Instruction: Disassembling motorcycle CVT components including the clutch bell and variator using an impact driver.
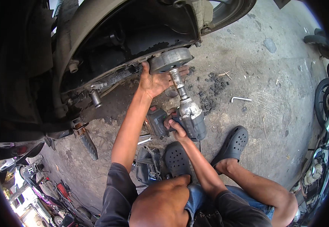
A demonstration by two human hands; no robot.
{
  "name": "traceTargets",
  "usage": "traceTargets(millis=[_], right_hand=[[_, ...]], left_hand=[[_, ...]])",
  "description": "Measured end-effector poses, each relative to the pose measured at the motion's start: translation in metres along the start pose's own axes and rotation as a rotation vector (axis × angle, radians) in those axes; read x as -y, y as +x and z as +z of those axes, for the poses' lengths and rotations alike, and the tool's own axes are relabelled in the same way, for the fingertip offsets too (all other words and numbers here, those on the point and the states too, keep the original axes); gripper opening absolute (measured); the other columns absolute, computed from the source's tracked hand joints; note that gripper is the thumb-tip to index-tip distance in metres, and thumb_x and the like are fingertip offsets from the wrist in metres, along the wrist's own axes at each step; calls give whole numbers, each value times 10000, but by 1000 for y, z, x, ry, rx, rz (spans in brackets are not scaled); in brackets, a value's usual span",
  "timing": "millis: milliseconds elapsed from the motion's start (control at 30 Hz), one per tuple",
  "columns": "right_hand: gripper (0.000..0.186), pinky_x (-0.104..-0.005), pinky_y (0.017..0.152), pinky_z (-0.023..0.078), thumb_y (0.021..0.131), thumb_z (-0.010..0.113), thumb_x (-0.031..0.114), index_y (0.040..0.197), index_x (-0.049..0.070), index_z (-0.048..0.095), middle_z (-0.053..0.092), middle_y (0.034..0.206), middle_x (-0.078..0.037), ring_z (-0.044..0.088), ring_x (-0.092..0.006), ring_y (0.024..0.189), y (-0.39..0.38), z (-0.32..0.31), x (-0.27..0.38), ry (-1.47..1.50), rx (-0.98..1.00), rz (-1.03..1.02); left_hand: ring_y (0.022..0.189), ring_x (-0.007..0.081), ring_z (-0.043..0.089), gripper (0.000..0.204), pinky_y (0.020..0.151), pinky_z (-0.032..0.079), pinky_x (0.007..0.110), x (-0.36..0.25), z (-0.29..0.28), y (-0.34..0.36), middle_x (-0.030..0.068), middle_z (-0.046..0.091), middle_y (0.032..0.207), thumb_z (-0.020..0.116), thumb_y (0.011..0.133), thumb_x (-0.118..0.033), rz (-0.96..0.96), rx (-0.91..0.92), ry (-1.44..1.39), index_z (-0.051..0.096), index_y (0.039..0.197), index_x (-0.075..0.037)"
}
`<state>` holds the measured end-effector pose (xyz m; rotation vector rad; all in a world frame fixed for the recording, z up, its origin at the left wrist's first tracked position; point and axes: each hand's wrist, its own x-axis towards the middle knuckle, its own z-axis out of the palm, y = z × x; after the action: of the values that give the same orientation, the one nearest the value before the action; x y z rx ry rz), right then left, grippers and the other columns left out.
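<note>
At the lower edge of the black casing [149,30] sits the round metal drum [170,60], the socket [176,79] of the impact wrench [193,125] meeting its face. The left hand [155,84] is spread beneath the drum, thumb by its left edge. The right hand [177,128] is wrapped around the wrench, beside its battery [157,123]. Nearer the person lie a spanner [145,141] and grey cover [143,157]; to the right, an L-shaped key [241,99].

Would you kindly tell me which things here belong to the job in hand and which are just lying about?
In use:
drum, with the left hand against it
socket, between drum and impact wrench
impact wrench, in the right hand

Seemingly just lying about:
L-shaped key
spanner
casing, perhaps set aside from this work
</note>
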<state>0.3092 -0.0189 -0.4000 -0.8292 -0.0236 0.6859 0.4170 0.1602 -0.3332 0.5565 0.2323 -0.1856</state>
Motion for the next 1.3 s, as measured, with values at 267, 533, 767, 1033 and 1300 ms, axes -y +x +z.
traceTargets(millis=[267, 533, 767, 1033, 1300], right_hand=[[303, -240, 594, 380, 920, 646, 244, 1075, 52, 471, 501, 739, -7, 467, -97, 652, -1, 10, -20, -40, -62, -28], [319, -299, 633, 312, 938, 607, 338, 1057, 105, 424, 348, 657, 24, 345, -109, 584, 0, 21, -7, 136, 21, 7], [350, -300, 629, 310, 926, 608, 390, 1016, 100, 434, 343, 648, 26, 342, -106, 577, 1, 27, 2, 157, 22, 33], [322, -306, 631, 319, 936, 588, 384, 986, 104, 438, 333, 636, 27, 343, -111, 563, 2, 22, 2, 121, 37, -1], [279, -311, 614, 322, 940, 577, 325, 834, 129, 410, 327, 637, 22, 341, -116, 555, 3, 32, 6, 96, 26, -20]], left_hand=[[1247, 487, 450, 1336, 1011, 410, 599, 3, 11, 4, 253, 434, 1369, 777, 416, -792, 124, -79, 8, 343, 1428, -37], [1228, 492, 466, 1217, 1012, 384, 641, 10, -7, 8, 289, 435, 1353, 772, 526, -682, 139, 69, -99, 319, 1441, -20], [1160, 453, 535, 1160, 979, 432, 604, 7, 2, 5, 275, 487, 1310, 753, 519, -664, 162, -97, 2, 382, 1411, -21], [1131, 418, 566, 1143, 984, 438, 577, 8, 1, 7, 261, 508, 1299, 726, 533, -694, 170, -89, 15, 402, 1403, -28], [1051, 329, 614, 874, 959, 461, 428, 10, 5, 8, 193, 612, 1189, 710, 625, -565, 224, -7, -105, 535, 1277, -9]])
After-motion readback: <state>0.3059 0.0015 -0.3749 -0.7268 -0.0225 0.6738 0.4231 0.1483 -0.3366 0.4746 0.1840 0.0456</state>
